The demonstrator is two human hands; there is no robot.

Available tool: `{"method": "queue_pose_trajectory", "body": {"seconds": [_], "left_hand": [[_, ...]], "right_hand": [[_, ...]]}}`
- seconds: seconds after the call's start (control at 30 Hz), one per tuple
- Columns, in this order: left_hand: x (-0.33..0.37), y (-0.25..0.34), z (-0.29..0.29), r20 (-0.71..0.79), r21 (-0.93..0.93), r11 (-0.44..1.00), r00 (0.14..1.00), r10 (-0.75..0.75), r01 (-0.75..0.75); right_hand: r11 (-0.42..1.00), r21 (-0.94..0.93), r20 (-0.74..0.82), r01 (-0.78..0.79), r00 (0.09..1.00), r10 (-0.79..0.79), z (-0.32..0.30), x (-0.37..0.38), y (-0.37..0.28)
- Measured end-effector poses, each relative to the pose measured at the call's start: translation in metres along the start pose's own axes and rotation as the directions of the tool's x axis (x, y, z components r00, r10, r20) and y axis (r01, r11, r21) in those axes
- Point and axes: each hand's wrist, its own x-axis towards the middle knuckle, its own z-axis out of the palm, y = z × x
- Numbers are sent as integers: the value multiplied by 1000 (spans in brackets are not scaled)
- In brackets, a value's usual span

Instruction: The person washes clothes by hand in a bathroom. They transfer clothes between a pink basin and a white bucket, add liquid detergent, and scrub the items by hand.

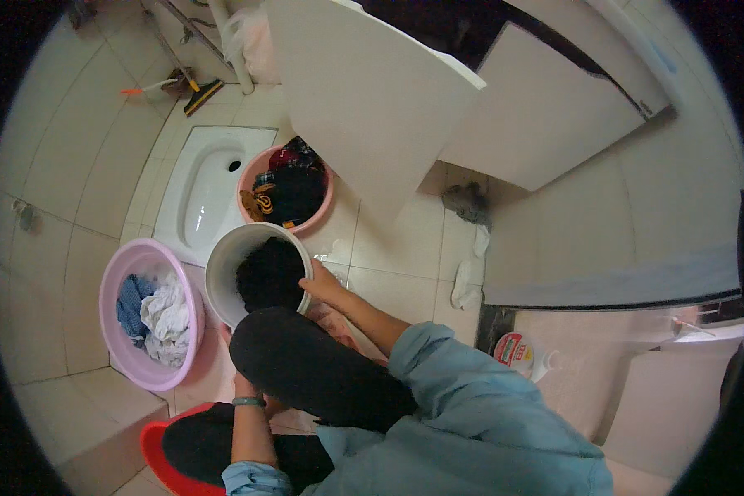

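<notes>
The person squats on a tiled bathroom floor [388, 273], knees bent, in a light blue shirt with rolled sleeves and dark trousers. The right hand [322, 285] rests on the near rim of a white bucket [223, 273] standing directly ahead, fingers curled over the edge and clasping the rim. Inside the bucket lies a dark garment [269, 277], bunched up and filling most of the opening; the hand is at its edge, and whether it also touches the cloth cannot be told. The left hand is hidden behind the raised knee; only the forearm and a green wristband [248, 402] show, so its grip cannot be told. The left forearm reaches down beside a red basin [153, 450] at the lower edge. A pink basin [248, 186] with dark and patterned clothes stands just beyond the bucket, touching or nearly so. A lilac basin [116, 331] holding blue and white cloths sits to the left. A white squat pan [211, 178] is set in the floor behind both.
</notes>
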Motion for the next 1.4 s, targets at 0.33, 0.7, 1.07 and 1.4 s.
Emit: {"method": "queue_pose_trajectory", "body": {"seconds": [0.33,0.7,1.07,1.4], "left_hand": [[-2,80,85,114,-156,982,990,-87,104],[-68,216,40,-120,488,840,935,334,-237],[-79,261,-79,-218,586,759,848,484,-283],[-97,258,-89,-165,428,872,927,336,-239]], "right_hand": [[928,311,-104,-204,964,247,-48,-29,66],[702,674,-146,-231,890,433,-112,-142,112],[706,689,-351,-164,777,523,-228,-248,210],[764,616,-433,-193,727,533,-261,-251,210]]}}
